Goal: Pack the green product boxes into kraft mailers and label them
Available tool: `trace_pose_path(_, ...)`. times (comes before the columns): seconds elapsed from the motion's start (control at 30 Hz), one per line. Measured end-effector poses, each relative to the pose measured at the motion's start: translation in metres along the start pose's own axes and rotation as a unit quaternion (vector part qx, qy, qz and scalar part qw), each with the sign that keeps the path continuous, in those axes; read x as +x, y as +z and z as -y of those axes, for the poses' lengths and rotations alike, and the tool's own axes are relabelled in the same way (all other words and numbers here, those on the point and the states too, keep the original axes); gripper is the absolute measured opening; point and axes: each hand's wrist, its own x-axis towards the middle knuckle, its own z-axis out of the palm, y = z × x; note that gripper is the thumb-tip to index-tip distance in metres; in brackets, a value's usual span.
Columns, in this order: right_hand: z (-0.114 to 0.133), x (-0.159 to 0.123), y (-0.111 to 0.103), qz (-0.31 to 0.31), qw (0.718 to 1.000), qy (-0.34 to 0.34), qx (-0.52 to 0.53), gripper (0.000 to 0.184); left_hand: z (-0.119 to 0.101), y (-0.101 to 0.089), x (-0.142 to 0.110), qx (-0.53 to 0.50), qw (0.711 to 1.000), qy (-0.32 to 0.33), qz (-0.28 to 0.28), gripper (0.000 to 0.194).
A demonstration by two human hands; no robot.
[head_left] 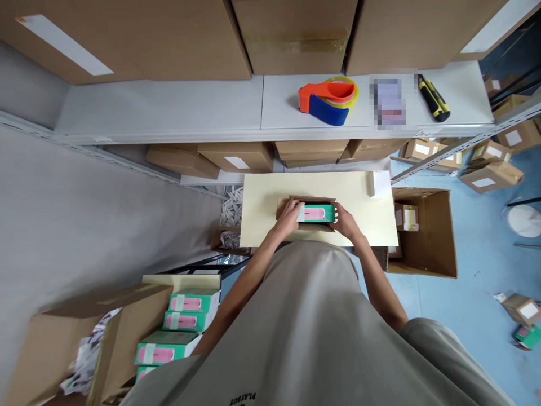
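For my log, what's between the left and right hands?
The head view shows a green-and-pink box between the left hand and right hand, inside an open carton.

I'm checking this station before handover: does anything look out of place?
One green-and-pink box, apparently on the floor at far right beside a small carton, looks stray: similar boxes are stacked lower left.

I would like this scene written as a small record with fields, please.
Left hand: at the left end of a green box
Right hand: at the same box's right end
Brown carton: open, on the cream table, the green box between its flaps
Table's far right corner: small white box
Shelf: tape dispenser, yellow-and-black cutter
Lower left: more green boxes
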Motion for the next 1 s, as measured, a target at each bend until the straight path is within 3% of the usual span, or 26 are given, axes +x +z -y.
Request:
trace_pose_path(0.27, 0.009, 0.004, 0.003, -0.007, 0.998, -0.004, -0.065, 0.068, 0.002, 0.018, 0.001, -0.029, 0.999, -0.022, -0.002, 0.096)
trace_pose_path(0.47, 0.012, -0.001, 0.002, 0.01, 0.996, -0.012, -0.09, 0.077, -0.008, 0.02, -0.007, -0.028, 0.999, -0.022, -0.021, 0.085)
trace_pose_path(0.57, 0.006, -0.009, 0.001, -0.013, 0.998, -0.01, -0.061, 0.065, -0.012, 0.016, -0.018, -0.023, 0.995, -0.055, -0.083, 0.07)
trace_pose_path(0.7, -0.002, -0.017, 0.005, -0.05, 0.995, 0.043, -0.071, 0.05, -0.006, 0.007, -0.034, -0.008, 0.966, -0.169, -0.197, 0.043)
trace_pose_path(0.8, -0.004, -0.013, 0.009, -0.012, 0.996, 0.061, -0.067, 0.062, 0.0, 0.003, -0.037, -0.035, 0.958, -0.217, -0.186, 0.035)
trace_pose_path(0.9, 0.004, -0.005, 0.009, 0.016, 0.996, 0.052, -0.068, 0.078, 0.002, 0.002, -0.036, -0.064, 0.964, -0.21, -0.148, 0.044)
trace_pose_path(1.0, 0.021, 0.001, 0.008, 0.031, 0.995, 0.052, -0.085, 0.088, 0.001, -0.002, -0.047, -0.076, 0.962, -0.207, -0.164, 0.05)
